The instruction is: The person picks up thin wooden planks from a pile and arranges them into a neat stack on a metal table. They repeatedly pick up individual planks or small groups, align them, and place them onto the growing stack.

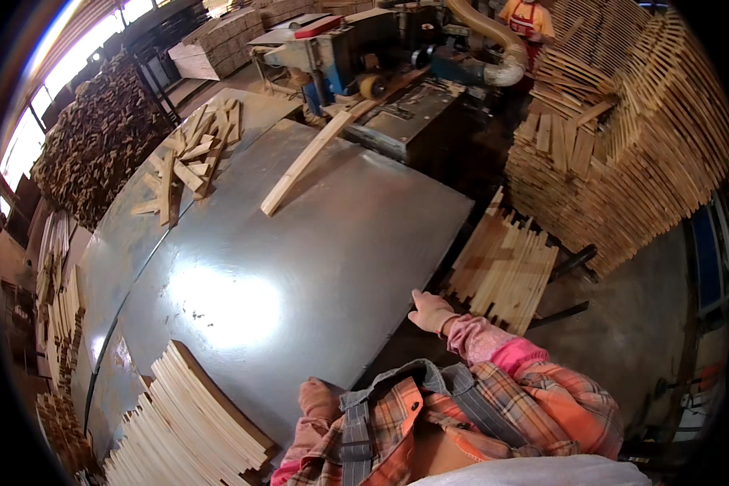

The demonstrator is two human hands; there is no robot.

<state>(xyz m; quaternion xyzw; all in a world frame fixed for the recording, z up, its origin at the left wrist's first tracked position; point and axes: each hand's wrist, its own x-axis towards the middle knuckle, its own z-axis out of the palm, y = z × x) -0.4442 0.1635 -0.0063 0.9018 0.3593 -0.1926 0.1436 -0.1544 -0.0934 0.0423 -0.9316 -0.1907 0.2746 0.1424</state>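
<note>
A wide grey metal table (356, 243) lies in front of me. My right hand (432, 313) is at its right edge, fingers curled over the rim. My left hand (318, 400) rests closed on the near part of the table, close to my body; nothing shows in it. Left of that hand sits a row of light wooden strips (190, 413), packed side by side. Farther off, a single long board (306, 164) slants across the tabletop, its far end by the machine (340, 69). Neither hand touches the board.
Loose wood offcuts (190, 162) lie heaped at the far left of the table. Beyond my right hand is a low stack of strips (506, 263), with a tall stack of slats (624, 162) behind. A hose (498, 40) arches near another person (526, 18) at the back.
</note>
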